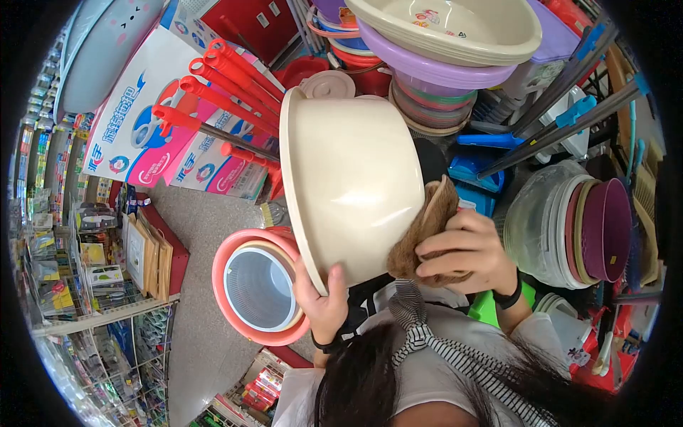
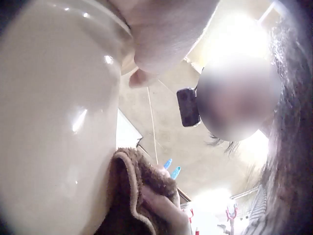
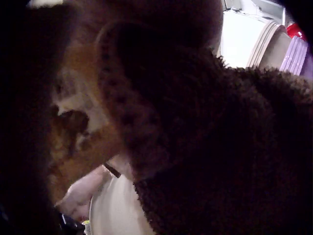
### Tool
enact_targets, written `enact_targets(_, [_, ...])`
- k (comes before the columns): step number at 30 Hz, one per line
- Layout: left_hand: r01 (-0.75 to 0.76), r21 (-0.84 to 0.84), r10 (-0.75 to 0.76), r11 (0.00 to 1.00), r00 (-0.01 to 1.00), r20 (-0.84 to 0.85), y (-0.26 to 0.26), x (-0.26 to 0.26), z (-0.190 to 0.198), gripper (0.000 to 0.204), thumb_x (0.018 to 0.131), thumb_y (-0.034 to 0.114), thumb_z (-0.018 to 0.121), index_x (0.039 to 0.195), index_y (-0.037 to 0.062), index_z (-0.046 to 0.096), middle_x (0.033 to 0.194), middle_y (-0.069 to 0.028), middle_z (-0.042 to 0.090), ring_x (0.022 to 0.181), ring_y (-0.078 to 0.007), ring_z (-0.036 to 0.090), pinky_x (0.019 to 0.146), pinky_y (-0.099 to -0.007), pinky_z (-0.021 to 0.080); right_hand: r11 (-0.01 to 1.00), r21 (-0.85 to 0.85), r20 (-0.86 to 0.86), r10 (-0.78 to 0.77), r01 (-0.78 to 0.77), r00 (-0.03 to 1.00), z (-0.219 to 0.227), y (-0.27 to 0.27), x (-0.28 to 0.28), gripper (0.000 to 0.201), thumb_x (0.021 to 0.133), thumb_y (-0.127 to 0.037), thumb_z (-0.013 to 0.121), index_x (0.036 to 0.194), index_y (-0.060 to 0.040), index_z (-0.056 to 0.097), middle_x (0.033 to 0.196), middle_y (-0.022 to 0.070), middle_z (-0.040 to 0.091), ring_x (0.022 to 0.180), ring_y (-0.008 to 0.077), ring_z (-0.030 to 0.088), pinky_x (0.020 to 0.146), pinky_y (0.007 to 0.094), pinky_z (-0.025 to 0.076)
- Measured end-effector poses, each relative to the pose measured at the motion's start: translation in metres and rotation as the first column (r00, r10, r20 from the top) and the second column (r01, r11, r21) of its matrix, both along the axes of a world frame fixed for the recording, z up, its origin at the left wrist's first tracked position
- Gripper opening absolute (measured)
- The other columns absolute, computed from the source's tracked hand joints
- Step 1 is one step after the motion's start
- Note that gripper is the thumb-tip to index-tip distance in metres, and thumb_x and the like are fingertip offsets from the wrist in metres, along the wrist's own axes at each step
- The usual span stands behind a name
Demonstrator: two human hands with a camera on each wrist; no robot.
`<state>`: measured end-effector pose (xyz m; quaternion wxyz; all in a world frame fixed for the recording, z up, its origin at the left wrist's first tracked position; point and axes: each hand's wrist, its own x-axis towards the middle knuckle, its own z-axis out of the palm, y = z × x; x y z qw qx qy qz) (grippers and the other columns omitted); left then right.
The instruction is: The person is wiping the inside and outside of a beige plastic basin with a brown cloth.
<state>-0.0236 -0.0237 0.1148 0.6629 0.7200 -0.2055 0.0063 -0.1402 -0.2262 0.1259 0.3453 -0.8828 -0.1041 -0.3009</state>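
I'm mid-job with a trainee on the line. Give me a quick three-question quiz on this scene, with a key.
1. Which hand holds the brown cloth?
2. True or false: the left hand grips the cream basin at its rim.
3. What colour is the outermost tub around the pale basket?
A) green
B) pink
C) black

Key:
1. The right hand.
2. True.
3. B.
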Motion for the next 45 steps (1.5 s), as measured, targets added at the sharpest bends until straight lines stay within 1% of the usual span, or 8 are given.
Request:
enact_targets(3, [0.011, 0.215, -0.050, 0.977, 0.983, 0.177, -0.001, 0.000, -0.003, 0.028, 0.085, 0.013, 0.070, 0.105, -0.0047, 0.060, 0.075, -0.0104, 0.064, 0.062, -0.0186, 0.060, 0.058, -0.0294, 0.047, 0.994, 0.045, 0.020, -0.104, 0.103, 0.994, 0.019, -0.009, 0.003, 0.033, 0.056, -0.007, 0.078, 0.088, -0.0129, 0.073, 0.098, 0.0011, 0.068, 0.072, 0.0210, 0.055, 0.065, 0.0317, 0.045])
enact_targets(10, [0.260, 0.225, -0.338, 0.939, 0.816, 0.469, -0.006, -0.001, -0.021, 0.036, 0.071, -0.004, 0.071, 0.106, -0.0067, 0.063, 0.075, -0.0132, 0.068, 0.060, -0.0279, 0.066, 0.057, -0.0341, 0.052, 0.893, 0.021, 0.166, -0.446, 0.449, 0.880, 0.049, -0.007, 0.026, 0.037, 0.055, -0.003, 0.078, 0.090, -0.0104, 0.072, 0.100, 0.0047, 0.067, 0.078, 0.0242, 0.056, 0.071, 0.0322, 0.046])
enact_targets(13, [0.380, 0.320, -0.488, 0.868, 0.772, 0.407, -0.012, 0.002, -0.032, 0.028, 0.076, 0.008, 0.075, 0.099, -0.0019, 0.063, 0.070, -0.0139, 0.064, 0.063, -0.0283, 0.065, 0.059, -0.0331, 0.050, 0.876, 0.050, 0.163, -0.481, 0.480, 0.861, 0.046, 0.004, 0.034, 0.039, 0.053, -0.004, 0.077, 0.090, -0.0112, 0.071, 0.099, 0.0041, 0.067, 0.078, 0.0239, 0.055, 0.069, 0.0319, 0.046])
enact_targets(19, [0.154, 0.255, -0.258, 0.955, 0.855, 0.450, -0.014, 0.002, -0.039, 0.041, 0.069, -0.005, 0.067, 0.110, -0.0040, 0.060, 0.078, -0.0167, 0.067, 0.062, -0.0301, 0.067, 0.058, -0.0365, 0.052, 0.963, -0.114, 0.237, -0.211, 0.243, 0.948, 0.012, 0.028, 0.033, 0.033, 0.057, -0.015, 0.071, 0.089, -0.0161, 0.071, 0.102, -0.0001, 0.067, 0.074, 0.0203, 0.056, 0.065, 0.0329, 0.047])
enact_targets(27, [0.201, 0.241, -0.291, 0.950, 0.849, 0.441, -0.022, -0.002, -0.034, 0.037, 0.069, -0.006, 0.067, 0.106, -0.0040, 0.060, 0.067, -0.0098, 0.066, 0.059, -0.0264, 0.067, 0.059, -0.0345, 0.053, 0.864, 0.142, 0.135, -0.500, 0.483, 0.855, 0.026, -0.004, 0.048, 0.040, 0.052, 0.002, 0.078, 0.088, -0.0121, 0.070, 0.097, 0.0045, 0.067, 0.081, 0.0260, 0.058, 0.070, 0.0338, 0.045])
enact_targets(34, [0.150, 0.229, -0.229, 0.962, 0.900, 0.370, -0.015, 0.002, -0.043, 0.033, 0.072, -0.004, 0.070, 0.103, -0.0009, 0.059, 0.075, -0.0126, 0.066, 0.061, -0.0264, 0.065, 0.059, -0.0342, 0.051, 0.960, -0.047, 0.140, -0.266, 0.275, 0.954, 0.009, -0.002, 0.032, 0.033, 0.052, -0.006, 0.074, 0.084, -0.0156, 0.070, 0.100, 0.0007, 0.067, 0.075, 0.0237, 0.056, 0.065, 0.0335, 0.045])
enact_targets(38, [0.134, 0.219, -0.210, 0.967, 0.903, 0.374, -0.014, -0.003, -0.048, 0.031, 0.073, -0.004, 0.070, 0.102, -0.0005, 0.059, 0.077, -0.0130, 0.066, 0.062, -0.0267, 0.065, 0.059, -0.0342, 0.050, 0.859, 0.200, 0.133, -0.501, 0.472, 0.855, 0.008, -0.028, 0.054, 0.043, 0.052, 0.004, 0.073, 0.092, -0.0101, 0.068, 0.098, 0.0054, 0.066, 0.080, 0.0267, 0.057, 0.072, 0.0340, 0.046])
enact_targets(45, [0.226, 0.211, -0.303, 0.951, 0.817, 0.491, -0.014, 0.004, -0.039, 0.035, 0.065, -0.010, 0.068, 0.098, -0.0018, 0.057, 0.067, -0.0109, 0.063, 0.054, -0.0263, 0.061, 0.051, -0.0339, 0.049, 0.934, 0.083, 0.099, -0.354, 0.347, 0.930, 0.010, -0.007, 0.026, 0.031, 0.052, -0.001, 0.078, 0.079, -0.0124, 0.070, 0.091, 0.0033, 0.067, 0.076, 0.0229, 0.057, 0.066, 0.0319, 0.046])
